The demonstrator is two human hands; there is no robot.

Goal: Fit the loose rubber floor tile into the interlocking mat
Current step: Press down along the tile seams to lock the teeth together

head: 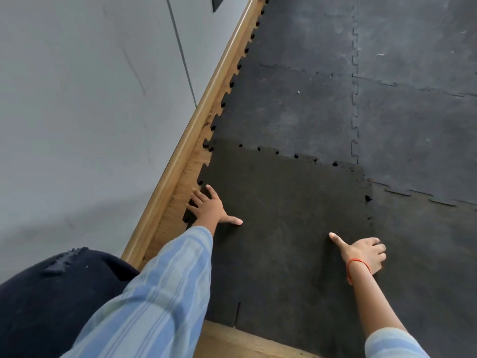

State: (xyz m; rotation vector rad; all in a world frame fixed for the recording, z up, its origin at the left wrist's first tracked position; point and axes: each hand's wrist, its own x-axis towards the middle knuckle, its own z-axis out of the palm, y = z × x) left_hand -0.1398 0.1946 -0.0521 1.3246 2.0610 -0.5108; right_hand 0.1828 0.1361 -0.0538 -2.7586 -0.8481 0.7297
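A dark rubber floor tile (284, 208) lies flat on the floor in the lower middle, its toothed far edge against the paler grey interlocking mat (296, 104). Small dark gaps show along that far seam and along its right seam. My left hand (209, 206) rests palm down on the tile's left toothed edge, fingers spread, thumb out to the right. My right hand (364, 253) lies flat near the tile's right edge, thumb pointing left, fingers over the seam with the neighbouring tile. Neither hand grips anything.
A grey wall (90, 112) with a wooden skirting board (196, 120) runs along the left. Bare wooden floor (180, 192) shows between skirting and mat, and below the tile (240, 342). My dark-trousered knee (51, 301) is at the lower left.
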